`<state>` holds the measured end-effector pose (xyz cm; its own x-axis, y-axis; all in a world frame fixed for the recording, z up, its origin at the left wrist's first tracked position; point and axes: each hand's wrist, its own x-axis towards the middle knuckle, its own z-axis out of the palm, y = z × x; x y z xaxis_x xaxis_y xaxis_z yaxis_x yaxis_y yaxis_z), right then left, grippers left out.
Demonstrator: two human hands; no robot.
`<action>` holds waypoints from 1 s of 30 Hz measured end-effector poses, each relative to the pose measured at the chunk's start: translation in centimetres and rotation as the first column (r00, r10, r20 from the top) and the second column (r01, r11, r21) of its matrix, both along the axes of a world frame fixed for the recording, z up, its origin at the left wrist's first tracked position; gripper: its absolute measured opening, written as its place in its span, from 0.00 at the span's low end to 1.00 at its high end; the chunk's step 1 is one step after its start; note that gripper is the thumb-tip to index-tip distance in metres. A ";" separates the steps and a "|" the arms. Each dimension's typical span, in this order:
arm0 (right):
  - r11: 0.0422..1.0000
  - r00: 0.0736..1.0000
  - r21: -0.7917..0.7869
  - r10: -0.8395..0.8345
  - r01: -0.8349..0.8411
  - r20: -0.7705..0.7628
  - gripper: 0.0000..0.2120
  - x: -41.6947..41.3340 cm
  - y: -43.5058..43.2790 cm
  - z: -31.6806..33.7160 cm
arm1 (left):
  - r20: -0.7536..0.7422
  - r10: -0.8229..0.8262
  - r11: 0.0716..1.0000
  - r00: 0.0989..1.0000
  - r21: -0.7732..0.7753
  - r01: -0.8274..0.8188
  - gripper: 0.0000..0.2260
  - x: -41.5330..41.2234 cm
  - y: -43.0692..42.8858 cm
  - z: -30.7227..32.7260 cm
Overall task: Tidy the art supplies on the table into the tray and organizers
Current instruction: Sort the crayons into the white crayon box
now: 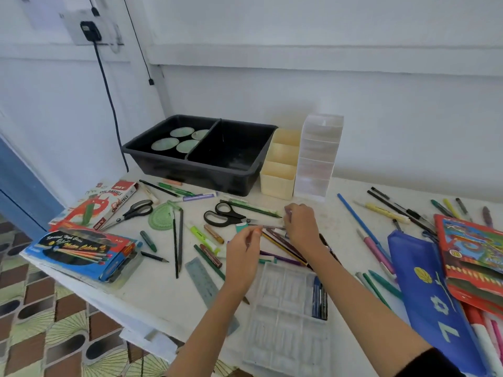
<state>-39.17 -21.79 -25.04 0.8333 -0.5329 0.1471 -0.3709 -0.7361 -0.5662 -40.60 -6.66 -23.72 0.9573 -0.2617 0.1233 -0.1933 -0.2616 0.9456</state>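
Mid-table, the right hand [299, 227] curls round a bunch of pencils [283, 244]. The left hand [242, 255] has curled fingers at their tips (grip unclear). The tray [190, 171] and organizers [277, 183] stand along the back edge.

Likely a room at home: painted white walls [326, 77], patterned floor tiles [40, 322] at 7 o'clock, a plugged-in charger [91, 31] at 11 o'clock.

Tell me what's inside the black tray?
Four pale green round discs lie in the left half of the tray. The right half shows only bare black floor. The near wall hides a strip of floor in front.
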 end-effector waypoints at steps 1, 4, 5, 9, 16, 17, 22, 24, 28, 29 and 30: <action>1.000 1.000 -0.013 0.005 -0.005 -0.006 0.13 0.4 -0.1 -0.3 | -0.002 0.017 1.000 1.000 0.000 -0.017 0.08 0.3 0.1 -0.2; 0.999 0.999 0.028 -0.040 0.040 0.015 0.13 0.6 -0.3 -0.5 | -0.011 0.040 0.999 0.999 -0.001 -0.040 0.08 1.3 0.6 -0.4; 0.997 0.998 0.048 -0.057 0.055 0.037 0.13 0.6 -0.2 -0.5 | -0.005 0.048 0.999 0.999 0.003 -0.048 0.08 1.6 0.9 -0.5; 0.977 0.967 0.202 -0.118 0.072 0.224 0.15 0.0 1.3 0.7 | 0.104 0.080 0.987 0.991 0.130 -0.093 0.12 3.4 2.6 -0.6; 0.744 0.980 0.668 -0.128 -0.004 0.149 0.16 -0.7 5.6 3.5 | 0.260 -0.306 0.715 0.916 0.698 0.041 0.17 7.9 7.0 -0.2; 0.730 0.980 0.683 -0.140 0.008 0.138 0.16 -0.9 5.9 3.6 | 0.262 -0.384 0.640 0.885 0.766 0.051 0.16 8.3 7.4 -0.1; 0.671 0.969 0.740 -0.205 0.035 0.140 0.18 -2.5 6.5 3.7 | 0.220 -0.597 0.373 0.772 0.928 0.023 0.14 9.7 7.6 1.3; 0.653 0.961 0.756 -0.236 0.048 0.143 0.19 -3.6 6.2 3.9 | 0.205 -0.637 0.322 0.743 0.947 0.015 0.14 10.2 7.6 1.5; 0.635 0.945 0.769 -0.291 0.073 0.151 0.18 -6.5 5.0 4.3 | 0.355 -0.611 0.518 0.707 0.855 0.019 0.13 9.7 7.8 0.8; 0.634 0.942 0.770 -0.297 0.073 0.156 0.18 -7.3 4.6 4.3 | 0.398 -0.565 0.624 0.723 0.779 0.058 0.11 9.2 7.5 0.8; 0.644 0.940 0.761 -0.301 0.076 0.160 0.19 -8.1 4.3 4.2 | 0.424 -0.510 0.726 0.749 0.679 0.110 0.10 8.5 7.1 0.9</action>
